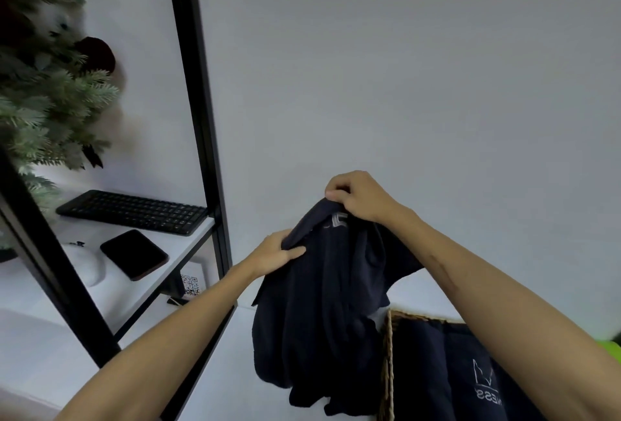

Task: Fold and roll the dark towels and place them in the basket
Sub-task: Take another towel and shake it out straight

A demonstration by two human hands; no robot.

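A dark towel (322, 303) hangs bunched above a white table (228, 367), its top edge pinched in a person's right hand (356, 197) while the left hand (275, 252) grips a fold just below. Beside it, a wicker basket (388, 363) holds more dark towels (447, 373). A keyboard (134, 212) and phone (134, 254) lie on a shelf at left.

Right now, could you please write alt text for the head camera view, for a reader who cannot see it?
Two hands hold up a crumpled dark towel against a white wall: the right hand pinches its top edge, the left hand grips it lower down. A wicker basket at lower right already holds dark towels; a shelf on the left carries a keyboard and phone.
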